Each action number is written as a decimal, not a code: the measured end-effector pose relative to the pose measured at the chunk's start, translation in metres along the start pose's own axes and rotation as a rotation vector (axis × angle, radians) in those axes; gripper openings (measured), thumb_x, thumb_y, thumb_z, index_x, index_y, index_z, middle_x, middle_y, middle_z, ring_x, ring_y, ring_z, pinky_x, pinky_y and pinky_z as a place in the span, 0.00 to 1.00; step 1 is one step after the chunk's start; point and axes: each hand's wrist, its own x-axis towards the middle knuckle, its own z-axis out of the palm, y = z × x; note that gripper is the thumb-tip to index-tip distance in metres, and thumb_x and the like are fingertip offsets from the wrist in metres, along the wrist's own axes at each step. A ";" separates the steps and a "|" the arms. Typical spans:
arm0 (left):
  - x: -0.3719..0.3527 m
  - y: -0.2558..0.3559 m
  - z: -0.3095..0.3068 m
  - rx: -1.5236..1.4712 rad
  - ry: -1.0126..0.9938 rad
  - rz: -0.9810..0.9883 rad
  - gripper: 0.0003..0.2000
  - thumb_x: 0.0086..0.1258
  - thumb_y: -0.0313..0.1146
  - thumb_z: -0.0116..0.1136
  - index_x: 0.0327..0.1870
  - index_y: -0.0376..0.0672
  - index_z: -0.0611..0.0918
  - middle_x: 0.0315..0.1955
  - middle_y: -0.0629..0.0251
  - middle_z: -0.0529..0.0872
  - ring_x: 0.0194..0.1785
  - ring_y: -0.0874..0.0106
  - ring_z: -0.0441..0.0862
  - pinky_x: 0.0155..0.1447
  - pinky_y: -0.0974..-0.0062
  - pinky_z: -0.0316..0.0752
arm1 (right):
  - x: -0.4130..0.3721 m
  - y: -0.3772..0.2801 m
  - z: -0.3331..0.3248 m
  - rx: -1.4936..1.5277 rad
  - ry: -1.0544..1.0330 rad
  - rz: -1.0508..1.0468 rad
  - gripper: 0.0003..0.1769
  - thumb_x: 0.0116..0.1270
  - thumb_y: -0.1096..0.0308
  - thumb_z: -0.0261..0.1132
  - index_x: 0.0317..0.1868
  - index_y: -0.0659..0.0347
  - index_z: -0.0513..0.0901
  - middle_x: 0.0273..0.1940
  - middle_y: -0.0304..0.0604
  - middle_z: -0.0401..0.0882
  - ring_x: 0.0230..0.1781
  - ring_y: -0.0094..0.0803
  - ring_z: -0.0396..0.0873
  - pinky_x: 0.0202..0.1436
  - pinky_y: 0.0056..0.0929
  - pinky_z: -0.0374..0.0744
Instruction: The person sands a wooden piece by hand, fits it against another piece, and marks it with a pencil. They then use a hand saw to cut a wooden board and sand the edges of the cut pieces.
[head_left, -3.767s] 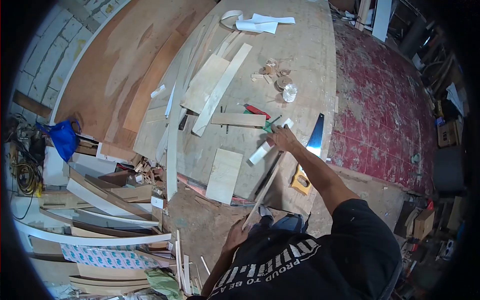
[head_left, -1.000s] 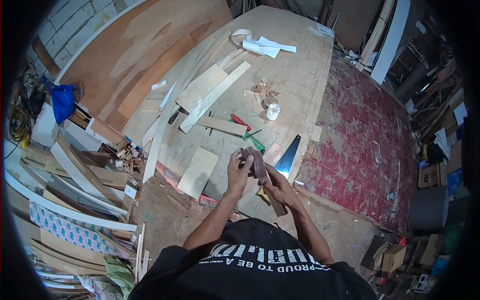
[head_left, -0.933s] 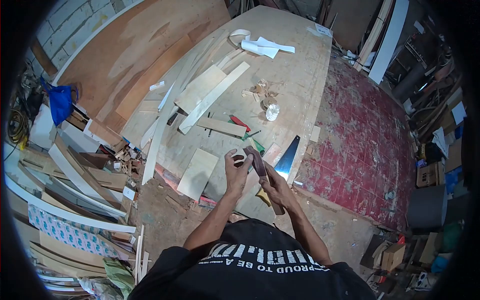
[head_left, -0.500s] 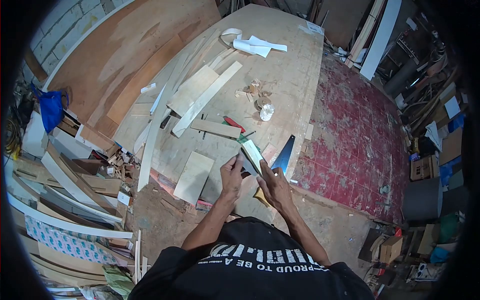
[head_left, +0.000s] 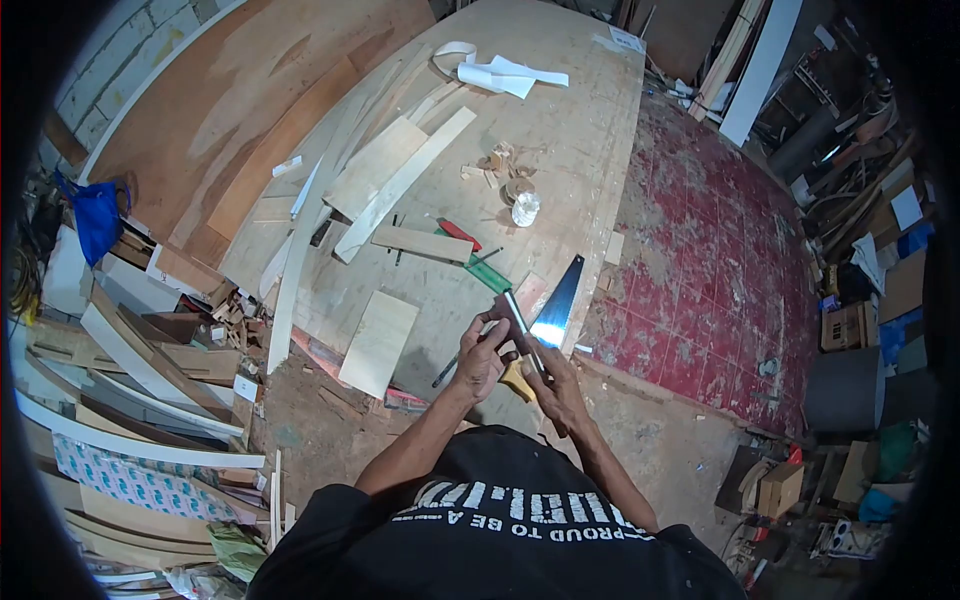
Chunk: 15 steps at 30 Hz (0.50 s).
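Note:
Just beyond my chest, both my hands hold a narrow piece of wood (head_left: 513, 309), with a dark brown face and a thin pale edge. My left hand (head_left: 484, 362) grips its left side with bent fingers, thumb near the upper end. Around the lower part, my right hand (head_left: 556, 388) is closed, and the piece's brown end shows below it. A handsaw (head_left: 561, 310) with a blue-silver blade and yellow handle lies on the worktable just past my right hand. Beyond the piece's tip are a green object (head_left: 485, 273) and a red-handled tool (head_left: 457, 233).
The plywood worktable (head_left: 560, 130) bears a small board (head_left: 380, 343), a short wood strip (head_left: 425, 243), a long batten (head_left: 405, 185) and a white wrapped container (head_left: 525, 209). Wood offcuts (head_left: 160, 360) crowd the left. A stained red panel (head_left: 700, 260) lies to the right.
The held piece has turned from its broad pale face to its brown face and thin edge. My hands have shifted slightly down, uncovering more of the saw blade and the green object.

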 end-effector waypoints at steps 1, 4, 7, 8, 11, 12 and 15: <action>-0.001 -0.007 0.001 0.002 0.005 -0.011 0.14 0.75 0.36 0.61 0.57 0.48 0.75 0.43 0.69 0.84 0.49 0.76 0.81 0.50 0.68 0.78 | -0.003 0.002 0.000 0.114 0.031 -0.031 0.30 0.73 0.56 0.65 0.72 0.53 0.72 0.43 0.48 0.74 0.41 0.35 0.74 0.45 0.34 0.76; -0.006 -0.031 0.007 0.226 -0.025 -0.015 0.16 0.74 0.35 0.62 0.56 0.39 0.75 0.42 0.65 0.84 0.42 0.76 0.84 0.42 0.76 0.83 | -0.009 0.020 -0.002 0.368 0.061 0.117 0.20 0.74 0.59 0.65 0.60 0.59 0.76 0.49 0.44 0.77 0.49 0.33 0.78 0.49 0.32 0.79; -0.014 -0.047 0.016 0.288 -0.049 -0.132 0.17 0.74 0.37 0.62 0.57 0.40 0.75 0.44 0.64 0.83 0.45 0.74 0.84 0.42 0.73 0.83 | -0.011 0.043 -0.007 0.572 0.095 0.226 0.14 0.73 0.66 0.66 0.52 0.65 0.75 0.43 0.42 0.81 0.43 0.28 0.82 0.46 0.29 0.81; -0.011 -0.053 0.008 0.334 -0.061 -0.163 0.16 0.74 0.39 0.63 0.55 0.40 0.76 0.43 0.64 0.84 0.46 0.73 0.84 0.43 0.72 0.83 | -0.015 0.051 -0.010 0.525 0.094 0.232 0.14 0.73 0.66 0.66 0.51 0.66 0.76 0.41 0.42 0.82 0.42 0.27 0.82 0.45 0.28 0.80; -0.003 -0.065 -0.014 0.393 -0.037 -0.322 0.16 0.73 0.42 0.64 0.53 0.40 0.79 0.42 0.64 0.84 0.45 0.73 0.85 0.43 0.73 0.83 | -0.023 0.058 -0.021 0.349 0.057 0.325 0.13 0.72 0.66 0.66 0.49 0.65 0.78 0.40 0.41 0.83 0.40 0.27 0.83 0.43 0.28 0.80; -0.008 -0.059 -0.016 0.564 0.041 -0.321 0.19 0.71 0.46 0.66 0.52 0.39 0.81 0.42 0.62 0.85 0.45 0.71 0.85 0.44 0.70 0.83 | -0.029 0.061 -0.026 0.217 0.012 0.403 0.12 0.72 0.65 0.66 0.48 0.64 0.78 0.40 0.41 0.83 0.39 0.27 0.83 0.42 0.29 0.80; -0.023 -0.067 -0.112 1.566 0.143 -0.070 0.26 0.63 0.46 0.72 0.56 0.39 0.79 0.48 0.53 0.81 0.54 0.60 0.81 0.52 0.61 0.81 | -0.044 0.086 -0.030 0.244 0.174 0.399 0.13 0.72 0.65 0.66 0.49 0.65 0.79 0.39 0.42 0.84 0.39 0.28 0.84 0.41 0.28 0.81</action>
